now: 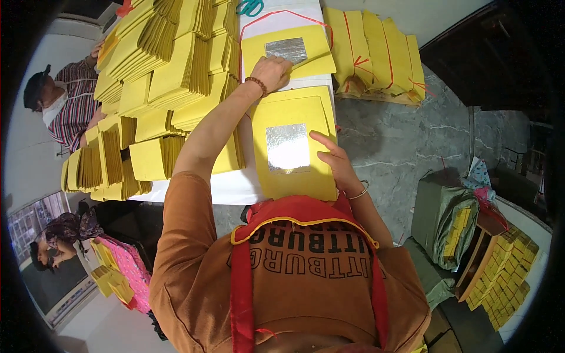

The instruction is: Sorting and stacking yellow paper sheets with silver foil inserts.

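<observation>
**Sheets of yellow paper at both hands, one stack beyond the other**

Head view: the near yellow stack [288, 110] lies flat on the white table [229, 189], straight in front of the red apron [306, 207], with its long axis running away from the body. A silver foil square [287, 148] sits on its top sheet. The far yellow stack [318, 44] lies just beyond, its longer side running across the person's front, and carries a second foil patch [286, 48].

The right hand [336, 160] is nearer to the near stack, at its right edge, thumb and forefinger spread apart, the forefinger over the paper. The left hand [273, 73] reaches past the near stack to the front part of the far one, fingers bent down over it; whether they pinch a sheet or only press on it cannot be told. A red string [288, 11] runs round the back of the far stack.

To the left, piles of folded yellow paper [170, 88] cover much of the table; to the right stand yellow bundles [376, 50] tied with red.

As for writing, large dark lettering [294, 238] is printed across the brown shirt [294, 300]. No label or brand can be read on the paper or foil.
</observation>
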Demonstrator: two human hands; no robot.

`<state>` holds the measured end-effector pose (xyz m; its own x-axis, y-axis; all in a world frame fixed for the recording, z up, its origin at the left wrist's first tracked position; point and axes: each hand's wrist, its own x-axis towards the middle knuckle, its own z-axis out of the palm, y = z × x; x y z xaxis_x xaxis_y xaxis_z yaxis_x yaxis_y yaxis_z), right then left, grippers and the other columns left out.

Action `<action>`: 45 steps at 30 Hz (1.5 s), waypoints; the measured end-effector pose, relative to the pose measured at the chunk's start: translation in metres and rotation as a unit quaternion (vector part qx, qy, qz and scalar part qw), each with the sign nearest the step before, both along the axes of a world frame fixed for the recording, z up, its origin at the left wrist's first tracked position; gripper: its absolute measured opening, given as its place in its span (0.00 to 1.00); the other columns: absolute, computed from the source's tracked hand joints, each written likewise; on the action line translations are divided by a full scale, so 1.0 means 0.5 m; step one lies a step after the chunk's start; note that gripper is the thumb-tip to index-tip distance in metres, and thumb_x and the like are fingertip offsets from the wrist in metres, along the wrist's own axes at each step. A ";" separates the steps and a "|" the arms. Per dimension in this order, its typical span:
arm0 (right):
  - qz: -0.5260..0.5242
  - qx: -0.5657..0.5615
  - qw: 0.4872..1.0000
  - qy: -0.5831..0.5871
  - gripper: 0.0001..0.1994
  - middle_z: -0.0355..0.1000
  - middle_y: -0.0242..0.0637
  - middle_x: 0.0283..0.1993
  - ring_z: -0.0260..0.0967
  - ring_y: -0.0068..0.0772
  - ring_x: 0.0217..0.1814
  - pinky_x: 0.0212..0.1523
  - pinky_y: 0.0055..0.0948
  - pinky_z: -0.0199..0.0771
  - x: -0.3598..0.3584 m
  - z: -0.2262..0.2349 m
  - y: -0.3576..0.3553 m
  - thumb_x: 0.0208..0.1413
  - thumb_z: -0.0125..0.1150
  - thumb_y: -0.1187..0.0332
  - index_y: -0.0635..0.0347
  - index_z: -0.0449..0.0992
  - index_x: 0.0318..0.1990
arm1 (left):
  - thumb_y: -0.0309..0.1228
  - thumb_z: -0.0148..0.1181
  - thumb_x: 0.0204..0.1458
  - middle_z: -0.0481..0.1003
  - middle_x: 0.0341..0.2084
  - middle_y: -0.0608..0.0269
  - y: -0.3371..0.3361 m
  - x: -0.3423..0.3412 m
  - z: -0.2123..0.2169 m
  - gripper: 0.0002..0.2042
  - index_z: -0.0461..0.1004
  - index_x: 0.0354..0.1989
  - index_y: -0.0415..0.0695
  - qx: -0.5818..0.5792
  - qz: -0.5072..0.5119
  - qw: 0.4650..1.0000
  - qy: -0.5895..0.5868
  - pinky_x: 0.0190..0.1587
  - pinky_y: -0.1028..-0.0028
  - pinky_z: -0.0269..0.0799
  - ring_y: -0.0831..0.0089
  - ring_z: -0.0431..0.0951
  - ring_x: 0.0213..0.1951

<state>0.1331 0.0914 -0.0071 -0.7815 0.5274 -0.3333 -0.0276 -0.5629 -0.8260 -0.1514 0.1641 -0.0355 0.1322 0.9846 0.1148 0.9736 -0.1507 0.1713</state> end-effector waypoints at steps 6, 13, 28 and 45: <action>-0.002 -0.081 0.997 0.019 0.22 0.58 0.38 0.56 0.58 0.26 0.54 0.53 0.24 0.59 -0.001 0.000 0.000 0.52 0.42 0.77 0.64 0.58 0.57 | 0.32 0.52 0.43 0.73 0.28 0.59 0.003 0.008 0.000 0.09 0.72 0.34 0.45 -0.013 0.043 0.999 -0.009 0.38 0.63 0.65 0.60 0.71 0.35; -0.008 -0.052 0.998 0.024 0.22 0.58 0.38 0.56 0.58 0.27 0.54 0.53 0.24 0.60 0.001 -0.015 0.001 0.52 0.42 0.76 0.64 0.57 0.57 | 0.25 0.53 0.42 0.69 0.41 0.54 -0.005 0.015 0.012 0.23 0.63 0.51 0.51 0.042 -0.030 0.998 -0.021 0.38 0.63 0.68 0.57 0.70 0.40; -0.007 -0.081 0.996 0.030 0.21 0.58 0.40 0.57 0.59 0.28 0.54 0.52 0.26 0.61 0.001 -0.017 0.001 0.54 0.42 0.75 0.64 0.57 0.58 | 0.36 0.52 0.49 0.70 0.36 0.53 0.023 -0.016 0.006 0.13 0.71 0.40 0.42 -0.076 -0.057 0.994 -0.046 0.40 0.66 0.68 0.58 0.72 0.37; -0.009 -0.097 0.995 0.024 0.21 0.59 0.39 0.56 0.61 0.28 0.53 0.52 0.26 0.62 0.001 -0.011 0.004 0.54 0.44 0.74 0.62 0.57 0.58 | 0.33 0.48 0.49 0.69 0.27 0.55 0.041 -0.014 -0.002 0.08 0.71 0.33 0.42 -0.064 -0.034 0.997 -0.038 0.34 0.64 0.68 0.58 0.72 0.32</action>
<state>0.1335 0.0932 -0.0127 -0.7900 0.4707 -0.3929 -0.0750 -0.7102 -0.7000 -0.1585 0.1847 -0.0363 0.1953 0.9807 0.0021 0.9451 -0.1888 0.2668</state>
